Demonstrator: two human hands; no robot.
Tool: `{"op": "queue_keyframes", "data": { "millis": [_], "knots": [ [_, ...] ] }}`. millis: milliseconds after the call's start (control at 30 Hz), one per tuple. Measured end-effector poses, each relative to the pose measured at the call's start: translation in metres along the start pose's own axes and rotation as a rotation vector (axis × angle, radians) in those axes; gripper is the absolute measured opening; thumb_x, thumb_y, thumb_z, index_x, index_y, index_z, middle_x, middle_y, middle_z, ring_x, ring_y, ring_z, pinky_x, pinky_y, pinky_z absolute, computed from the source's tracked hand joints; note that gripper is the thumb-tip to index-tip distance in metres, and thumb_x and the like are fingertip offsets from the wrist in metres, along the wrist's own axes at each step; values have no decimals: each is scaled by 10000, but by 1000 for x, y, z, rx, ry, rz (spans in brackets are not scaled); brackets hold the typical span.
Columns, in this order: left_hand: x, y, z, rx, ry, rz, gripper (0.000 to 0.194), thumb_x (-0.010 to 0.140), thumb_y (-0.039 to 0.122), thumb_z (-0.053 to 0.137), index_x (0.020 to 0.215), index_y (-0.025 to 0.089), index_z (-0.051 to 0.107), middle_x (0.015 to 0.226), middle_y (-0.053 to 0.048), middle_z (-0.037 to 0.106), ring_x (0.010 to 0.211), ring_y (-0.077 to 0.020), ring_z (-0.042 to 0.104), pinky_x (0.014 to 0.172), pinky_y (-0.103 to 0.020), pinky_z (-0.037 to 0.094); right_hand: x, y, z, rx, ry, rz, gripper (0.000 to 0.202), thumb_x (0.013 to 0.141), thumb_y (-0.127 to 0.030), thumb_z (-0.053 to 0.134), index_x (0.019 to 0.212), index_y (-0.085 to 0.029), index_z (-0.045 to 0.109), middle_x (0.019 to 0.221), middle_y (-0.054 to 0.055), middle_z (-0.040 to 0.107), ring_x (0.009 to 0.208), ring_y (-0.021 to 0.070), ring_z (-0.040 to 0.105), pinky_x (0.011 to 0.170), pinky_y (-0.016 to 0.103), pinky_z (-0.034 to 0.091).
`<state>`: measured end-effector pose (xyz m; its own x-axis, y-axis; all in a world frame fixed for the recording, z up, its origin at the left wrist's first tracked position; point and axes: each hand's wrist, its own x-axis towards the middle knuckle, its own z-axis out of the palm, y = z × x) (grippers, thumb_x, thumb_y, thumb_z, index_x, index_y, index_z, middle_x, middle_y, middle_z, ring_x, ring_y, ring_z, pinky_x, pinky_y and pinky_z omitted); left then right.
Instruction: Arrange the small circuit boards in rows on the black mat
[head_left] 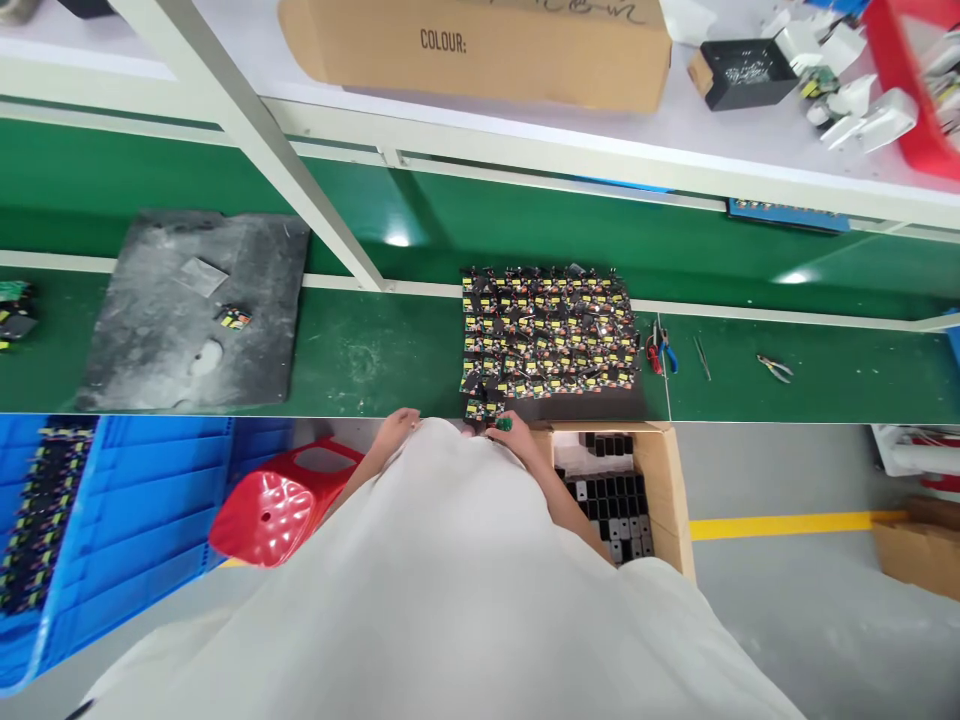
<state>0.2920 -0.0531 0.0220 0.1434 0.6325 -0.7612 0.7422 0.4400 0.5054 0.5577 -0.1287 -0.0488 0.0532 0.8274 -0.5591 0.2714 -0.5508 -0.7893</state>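
Observation:
My right hand (519,437) is at the bench's front edge, its fingers closed on a small green circuit board (504,424). Just behind it, a dense block of circuit boards with yellow-labelled parts (551,335) stands in rows on a dark mat (585,408). The nearest few boards (484,409) jut out toward me at the block's front left corner. My left hand (399,427) rests by the bench edge, left of the boards, with loosely extended fingers and nothing visible in it. My white garment partly hides it.
Pliers (667,350), tweezers (702,357) and cutters (775,368) lie right. A black board (262,350) bears one circuit board. Below are a red stool (270,510), a blue crate (142,520) and a carton of black housings (671,490). A shelf (487,130) crosses above.

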Motion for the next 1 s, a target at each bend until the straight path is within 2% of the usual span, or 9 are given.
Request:
{"op": "queue_keyframes", "data": {
  "millis": [100,200,333,400,500,667,733,900,1000],
  "knots": [
    [18,18,11,-77,-218,27,400,951,487,536,1077,124,647,1131,-59,652,1061,-238,621,945,-426,504,3,-14,2,-82,4,-94,335,802,-370,737,1034,-173,597,989,29,613,903,193,577,859,390,467],
    [34,42,30,-137,-457,41,422,954,513,520,1025,121,659,1031,-46,675,958,-206,650,892,-393,526,9,-33,4,-138,4,-194,323,800,-310,722,1067,-183,591,1059,48,615,1010,226,565,945,433,432],
    [50,66,51,-188,-599,53,396,960,488,524,1058,122,639,1034,-58,663,934,-183,645,856,-381,534,16,-53,5,-160,22,-282,252,868,-276,636,1094,-175,588,1130,65,598,1109,240,536,998,458,405],
    [55,68,53,-201,-617,53,381,956,472,538,1067,121,633,1044,-57,656,943,-187,640,849,-378,536,16,-56,2,-150,33,-294,246,867,-250,615,1098,-170,589,1136,72,599,1106,235,539,996,447,413],
    [59,60,49,-198,-610,23,338,949,435,563,1055,120,630,1031,-51,650,925,-179,636,827,-363,540,8,-57,-6,-116,19,-291,271,849,-223,558,1117,-187,584,1128,67,614,1004,204,571,926,378,460],
    [69,44,52,-195,-546,-71,296,943,393,585,1058,123,621,997,-48,647,856,-150,636,764,-329,553,-18,-61,-17,-68,-111,-317,319,879,-299,520,1178,-195,562,1081,38,628,815,147,580,765,280,497],
    [75,43,58,-208,-515,-111,297,948,395,578,1062,124,620,996,-47,646,845,-147,635,747,-319,555,-24,-65,-18,-75,-171,-351,316,893,-322,539,1184,-204,576,1108,41,622,850,145,582,794,278,493],
    [85,48,73,-271,-439,-170,308,958,404,562,1087,129,613,998,-50,646,826,-136,635,728,-307,558,-21,-72,-18,-167,-292,-458,290,884,-296,629,1164,-220,622,1139,59,610,1091,199,554,995,362,423],
    [87,52,78,-296,-395,-179,316,959,405,559,1092,123,607,986,-49,643,812,-133,633,716,-303,557,-18,-72,-21,-241,-328,-501,303,891,-241,632,1193,-222,611,1175,64,585,1135,192,542,1018,353,413]
  ]
}}
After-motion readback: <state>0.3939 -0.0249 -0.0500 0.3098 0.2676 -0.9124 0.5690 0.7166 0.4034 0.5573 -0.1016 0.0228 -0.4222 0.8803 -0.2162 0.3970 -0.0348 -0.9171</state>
